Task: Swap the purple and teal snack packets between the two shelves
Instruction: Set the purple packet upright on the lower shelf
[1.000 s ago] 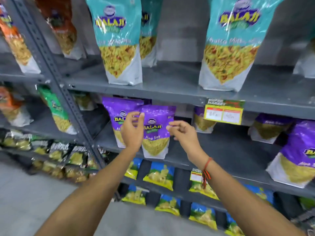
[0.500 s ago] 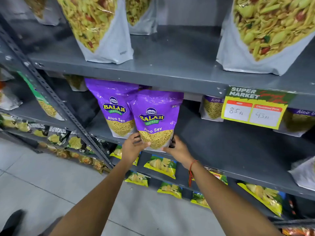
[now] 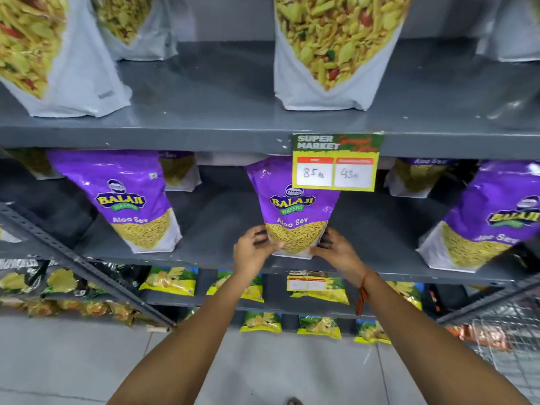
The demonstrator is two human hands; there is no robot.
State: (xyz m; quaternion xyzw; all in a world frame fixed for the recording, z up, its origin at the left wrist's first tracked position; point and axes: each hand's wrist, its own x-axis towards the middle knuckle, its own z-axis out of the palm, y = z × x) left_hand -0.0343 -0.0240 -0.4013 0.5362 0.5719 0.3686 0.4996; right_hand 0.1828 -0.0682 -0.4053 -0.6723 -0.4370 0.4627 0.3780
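Note:
A purple Aloo Sev packet [image 3: 293,209] stands upright at the middle of the lower grey shelf [image 3: 222,229]. My left hand [image 3: 254,248] grips its bottom left corner and my right hand [image 3: 336,249] grips its bottom right corner. Another purple packet [image 3: 128,200] stands to the left, and a third [image 3: 491,220] leans at the right. On the upper shelf [image 3: 204,112] stand teal packets with only their white bottoms showing, one at the left [image 3: 52,59] and one right of centre [image 3: 330,54].
A yellow price tag [image 3: 336,162] hangs from the upper shelf's edge, over the held packet's top right. More purple packets stand at the back. Yellow chip bags [image 3: 172,280] fill the shelves below. A slanted metal upright [image 3: 73,258] crosses at the left. Grey tiled floor lies below.
The held purple packet has moved right along the lower shelf, away from the left packet, with both hands at its base. The camera has come closer and shifted right.

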